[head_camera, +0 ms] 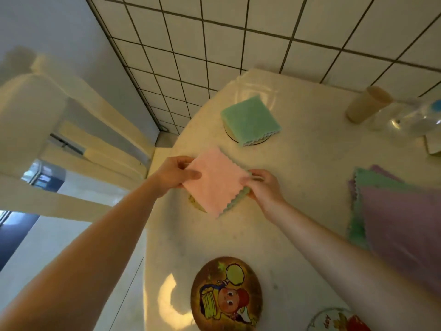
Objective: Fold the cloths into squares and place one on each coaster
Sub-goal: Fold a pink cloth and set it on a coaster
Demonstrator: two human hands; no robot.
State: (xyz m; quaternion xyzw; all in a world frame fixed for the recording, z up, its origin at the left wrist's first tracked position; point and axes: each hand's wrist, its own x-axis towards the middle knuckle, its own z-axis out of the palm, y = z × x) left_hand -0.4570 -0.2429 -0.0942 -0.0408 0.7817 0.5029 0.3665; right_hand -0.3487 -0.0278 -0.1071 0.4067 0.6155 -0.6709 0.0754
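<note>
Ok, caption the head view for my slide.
Both hands, left hand and right hand, lower folded pink cloth onto a coaster.

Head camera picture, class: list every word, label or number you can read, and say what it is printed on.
Cartoon coaster: picture only, no text.
Glass coaster at the bottom edge: red letters, too blurred and cut off to read.
Clear bottle: blue mark, unreadable.
Nothing else carries text.

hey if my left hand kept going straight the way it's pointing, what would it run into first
Likely the folded green cloth on its coaster. The left hand, holding the pink cloth, points up the table toward it, though depth is hard to judge here.
</note>
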